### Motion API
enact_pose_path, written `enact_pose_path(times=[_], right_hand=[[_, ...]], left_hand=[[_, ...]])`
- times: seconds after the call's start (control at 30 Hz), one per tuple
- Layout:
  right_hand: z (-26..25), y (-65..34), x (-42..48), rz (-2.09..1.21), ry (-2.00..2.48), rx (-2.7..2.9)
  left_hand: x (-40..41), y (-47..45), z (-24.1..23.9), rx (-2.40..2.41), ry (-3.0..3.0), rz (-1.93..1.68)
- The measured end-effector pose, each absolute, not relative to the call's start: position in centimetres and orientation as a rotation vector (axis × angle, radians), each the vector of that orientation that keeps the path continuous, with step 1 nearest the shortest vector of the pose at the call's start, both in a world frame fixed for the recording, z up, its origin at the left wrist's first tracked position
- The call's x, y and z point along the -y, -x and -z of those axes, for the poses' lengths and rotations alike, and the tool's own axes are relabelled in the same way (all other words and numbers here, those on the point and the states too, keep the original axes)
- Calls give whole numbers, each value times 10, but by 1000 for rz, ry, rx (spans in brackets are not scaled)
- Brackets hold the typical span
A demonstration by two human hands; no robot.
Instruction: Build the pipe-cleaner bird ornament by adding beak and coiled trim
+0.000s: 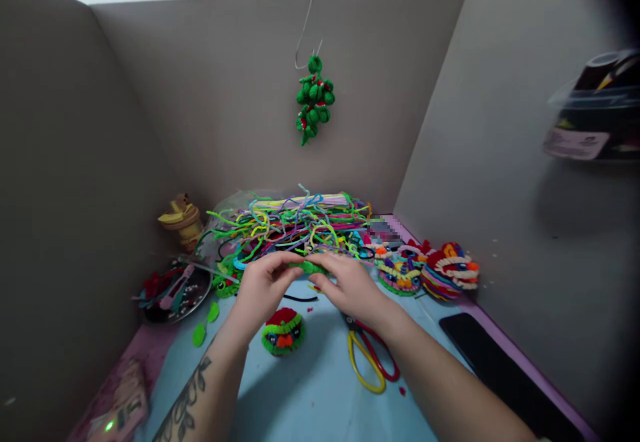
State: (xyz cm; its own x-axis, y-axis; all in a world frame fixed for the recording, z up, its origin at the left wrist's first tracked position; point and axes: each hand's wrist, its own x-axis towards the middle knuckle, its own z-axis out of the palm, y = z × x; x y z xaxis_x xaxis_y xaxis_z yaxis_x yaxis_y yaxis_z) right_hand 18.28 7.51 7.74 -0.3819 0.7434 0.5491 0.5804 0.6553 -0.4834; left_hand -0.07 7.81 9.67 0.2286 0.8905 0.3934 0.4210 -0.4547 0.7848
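Both my hands meet over the middle of the table, fingers pinched on a small green pipe cleaner piece (311, 267). My left hand (270, 279) grips its left end, and my right hand (347, 282) grips the right end; the fingers partly hide it. Below them, on the blue surface, sits a round pipe cleaner bird head (283, 331) in green and red with an orange beak. Scissors (367, 355) with one yellow and one red handle lie under my right wrist. A short black pipe cleaner (301, 298) rests just below the fingers.
Behind my hands spreads a heap of colourful pipe cleaners (280, 222). Finished bird heads (447, 272) line the right, near a black phone-like slab (500, 362). At left are a dish of parts (183, 305), green leaf shapes (199, 334) and a pink device (123, 409). Grey partitions (240, 95) enclose the table.
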Motion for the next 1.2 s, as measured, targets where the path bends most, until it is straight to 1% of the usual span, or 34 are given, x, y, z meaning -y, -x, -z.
enact_pose_path(times=[0.23, 0.5, 0.6, 0.73, 0.87, 1.03, 1.2], right_hand=[[-72, -181, -75, -110, 969, 2026], [-79, -182, -72, -291, 967, 1990], [-79, -182, -72, -359, 1017, 1957], [-81, -182, -71, -552, 1004, 1940], [-83, -183, -71, -674, 973, 1941], [-85, -182, -70, -651, 982, 1920], [-84, -183, -70, -601, 1011, 1953]], left_hand=[[-76, -4, -101, -1162, -1819, -1132], [-76, -4, -99, -1175, -1860, -1162], [-76, -2, -99, -1138, -2096, -1187], [-77, 1, -100, -1098, -2658, -1234], [-76, 3, -100, -1138, -3021, -1149], [-74, -1, -98, -1172, -3176, -1053], [-74, -2, -98, -1200, -3108, -984]])
